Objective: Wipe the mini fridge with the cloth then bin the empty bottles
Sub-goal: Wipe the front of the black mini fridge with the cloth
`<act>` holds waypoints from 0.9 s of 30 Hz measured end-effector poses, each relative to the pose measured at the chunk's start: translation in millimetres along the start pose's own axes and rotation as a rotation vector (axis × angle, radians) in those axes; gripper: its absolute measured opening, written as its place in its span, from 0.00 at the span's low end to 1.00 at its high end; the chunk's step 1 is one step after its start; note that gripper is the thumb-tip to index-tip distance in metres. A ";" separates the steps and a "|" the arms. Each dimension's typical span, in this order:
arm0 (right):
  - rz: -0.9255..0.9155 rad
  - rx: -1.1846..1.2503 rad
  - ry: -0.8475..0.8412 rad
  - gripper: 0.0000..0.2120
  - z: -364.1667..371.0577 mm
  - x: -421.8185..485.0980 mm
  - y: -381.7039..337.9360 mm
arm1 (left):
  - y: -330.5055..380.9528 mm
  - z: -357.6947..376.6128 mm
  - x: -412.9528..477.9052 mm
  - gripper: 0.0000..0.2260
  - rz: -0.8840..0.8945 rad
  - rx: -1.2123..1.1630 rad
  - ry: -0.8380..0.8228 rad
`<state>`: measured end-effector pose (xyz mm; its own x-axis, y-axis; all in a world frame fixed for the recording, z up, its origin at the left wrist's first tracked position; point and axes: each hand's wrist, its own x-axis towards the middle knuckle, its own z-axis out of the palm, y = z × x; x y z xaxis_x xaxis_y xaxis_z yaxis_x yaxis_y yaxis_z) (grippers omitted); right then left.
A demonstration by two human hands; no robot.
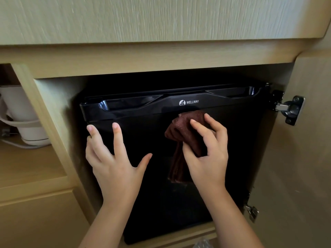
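Left hand (114, 163), centre frame: grip wide, fingers spread, fingertips on the door of the black mini fridge (146, 203). Right hand (207, 158), beside it: grip holding the brown cloth (182, 126), bunched against the door below the WELLWAY logo (189, 102). Fridge sits inside a wooden cabinet (143, 61); hinge (290, 109) at right.

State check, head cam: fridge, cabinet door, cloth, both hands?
mini fridge: door looks shut.
cabinet door: swung open, at right.
cloth: bunched, pressed to the fridge front.
left hand: open, fingers spread at the fridge's left edge.
right hand: grips the cloth.
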<state>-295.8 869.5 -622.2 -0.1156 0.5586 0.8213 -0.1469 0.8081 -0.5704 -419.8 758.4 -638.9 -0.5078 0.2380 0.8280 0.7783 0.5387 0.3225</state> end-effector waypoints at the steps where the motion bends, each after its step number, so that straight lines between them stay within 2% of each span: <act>1: 0.012 0.000 0.007 0.26 2.6 0.2 -1.9 | -1.5 -0.5 0.0 0.43 0.011 0.000 0.006; 7: -0.019 -0.037 0.034 0.22 17.0 -1.3 -14.6 | -16.3 -2.9 -0.1 0.37 0.083 -0.042 0.046; 11: -0.110 -0.057 -0.112 0.19 31.4 -15.0 -23.8 | -21.4 -4.1 0.2 0.36 0.111 -0.059 0.063; 14: -0.068 0.023 -0.177 0.20 32.2 -16.2 -24.2 | -27.2 -6.5 0.2 0.34 0.149 -0.051 0.070; 18: -0.004 -0.035 -0.018 0.23 9.2 1.3 -9.4 | -30.1 -11.4 0.3 0.34 0.173 -0.059 0.051; 20: 0.004 -0.069 -0.011 0.23 6.1 4.3 -9.9 | -30.5 -12.1 0.3 0.35 0.175 -0.076 0.041; 25: -0.070 -0.023 -0.233 0.22 34.8 -19.1 -30.0 | -32.6 -11.2 0.0 0.36 0.176 -0.092 0.039; 27: -0.071 0.003 -0.274 0.22 36.4 -22.1 -29.7 | -33.1 -12.1 -0.7 0.36 0.174 -0.103 0.031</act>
<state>-324.6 826.3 -623.8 -0.3665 0.4287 0.8258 -0.1671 0.8428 -0.5117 -440.6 730.6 -644.6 -0.3520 0.2939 0.8887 0.8878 0.4057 0.2175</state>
